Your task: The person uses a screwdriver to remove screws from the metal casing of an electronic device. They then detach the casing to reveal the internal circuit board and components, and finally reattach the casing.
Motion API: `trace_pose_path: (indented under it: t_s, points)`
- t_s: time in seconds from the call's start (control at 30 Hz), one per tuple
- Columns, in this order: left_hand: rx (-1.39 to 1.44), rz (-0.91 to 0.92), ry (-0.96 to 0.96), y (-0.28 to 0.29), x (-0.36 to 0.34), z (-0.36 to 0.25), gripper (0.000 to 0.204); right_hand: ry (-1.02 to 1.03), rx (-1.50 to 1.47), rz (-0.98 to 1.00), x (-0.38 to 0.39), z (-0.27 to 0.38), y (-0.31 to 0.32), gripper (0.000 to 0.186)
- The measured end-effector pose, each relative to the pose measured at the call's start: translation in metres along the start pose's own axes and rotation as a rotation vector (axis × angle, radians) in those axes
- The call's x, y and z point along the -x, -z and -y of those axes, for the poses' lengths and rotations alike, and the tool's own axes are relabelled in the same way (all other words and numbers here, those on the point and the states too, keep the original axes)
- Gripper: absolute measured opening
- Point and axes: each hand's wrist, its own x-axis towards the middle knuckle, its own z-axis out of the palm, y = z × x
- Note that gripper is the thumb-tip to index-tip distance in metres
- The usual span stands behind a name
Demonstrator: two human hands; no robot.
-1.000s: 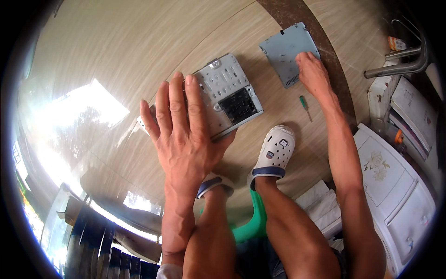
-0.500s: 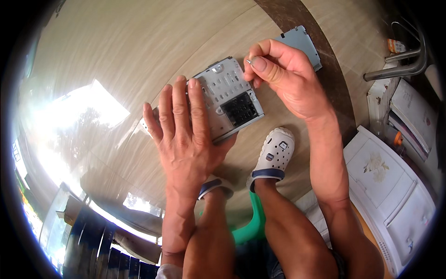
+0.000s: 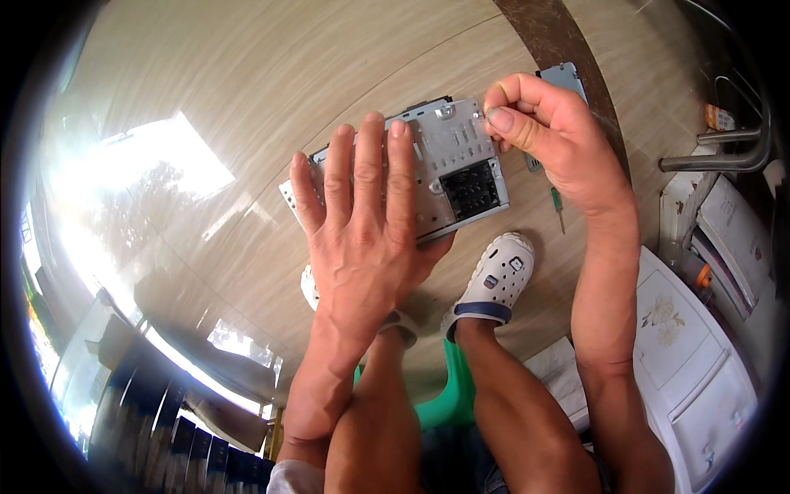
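A silver metal car stereo chassis [image 3: 465,140] with slots, holes and a black connector block [image 3: 471,193] is held above the floor. My left hand [image 3: 362,214] lies across it with long fingers on its face, the thumb coming round the near edge, gripping it. At the far right corner of the chassis, my right hand [image 3: 547,132] is closed in a pinch, thumb against forefinger. What sits in that pinch is mostly hidden now; a tiny metal piece like a screw showed there earlier. A small screwdriver [image 3: 557,204] with a green handle lies on the floor beside my right forearm.
A flat grey metal plate [image 3: 566,80] lies past my right hand, partly covered. A white cabinet [image 3: 671,329] stands at the right, with metal tube legs [image 3: 732,150] farther back. My feet in white clogs [image 3: 496,276] and a green stool [image 3: 448,391] are below.
The chassis and both hands sit farther right in the picture. My right fingertips are closer to the chassis corner, the small metal piece no longer plain to see. The screwdriver has come into sight.
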Motion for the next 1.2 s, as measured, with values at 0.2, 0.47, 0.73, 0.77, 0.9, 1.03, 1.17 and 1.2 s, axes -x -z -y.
trace_pose_path:
  t_s: [0.2,0.47,0.73,0.77,0.9,1.03,1.17,1.2]
  points:
    - [0.008,0.018,0.0,-0.002,0.001,0.001,0.111,-0.037,0.036,0.042,-0.004,0.006,0.004,0.019]
    - [0.008,0.031,0.007,0.001,0.002,-0.001,0.116,-0.009,-0.235,-0.117,-0.009,-0.011,0.02,0.024]
    - [0.016,0.017,0.005,-0.002,0.001,0.0,0.114,0.124,0.19,-0.087,0.0,0.003,0.006,0.021]
    - [0.012,0.016,0.005,-0.001,0.002,0.0,0.114,0.127,0.187,-0.087,-0.001,0.004,0.003,0.021]
    - [0.006,-0.012,0.0,-0.002,0.0,0.002,0.114,0.323,0.443,-0.136,-0.005,0.005,-0.003,0.015]
    - [0.008,0.012,-0.002,-0.002,-0.001,0.001,0.115,0.412,0.614,-0.182,-0.007,0.004,-0.004,0.012]
    - [0.017,0.007,0.002,-0.001,0.002,0.001,0.116,0.414,0.641,-0.201,-0.003,0.004,-0.008,0.01]
    - [0.019,0.015,-0.006,-0.001,0.002,0.001,0.113,0.406,0.625,-0.211,-0.002,0.003,-0.009,0.01]
